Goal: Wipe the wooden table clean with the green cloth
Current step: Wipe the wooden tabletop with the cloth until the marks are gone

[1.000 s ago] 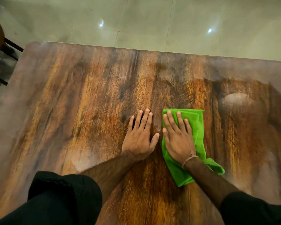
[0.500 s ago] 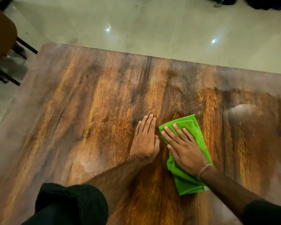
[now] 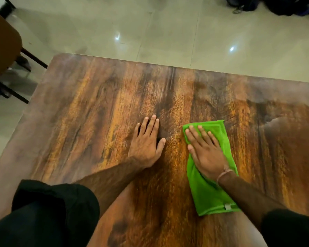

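Note:
A wooden table (image 3: 89, 111) with dark streaked grain fills most of the view. The green cloth (image 3: 209, 195) lies flat on it, right of centre, folded into a long strip. My right hand (image 3: 205, 152) presses flat on the cloth's far half, fingers spread and pointing away from me. My left hand (image 3: 147, 141) rests palm down on the bare wood to the left of the cloth, a gap between them, holding nothing.
Glossy pale floor tiles (image 3: 168, 32) lie beyond the table's far edge. A brown chair (image 3: 2, 47) with dark legs stands off the far left corner. Dark bags (image 3: 284, 5) sit on the floor at the top right.
My right hand has slid the cloth to the right, away from my left hand, and straightened it. My left hand stays flat on the wood. The view has tilted up toward the floor.

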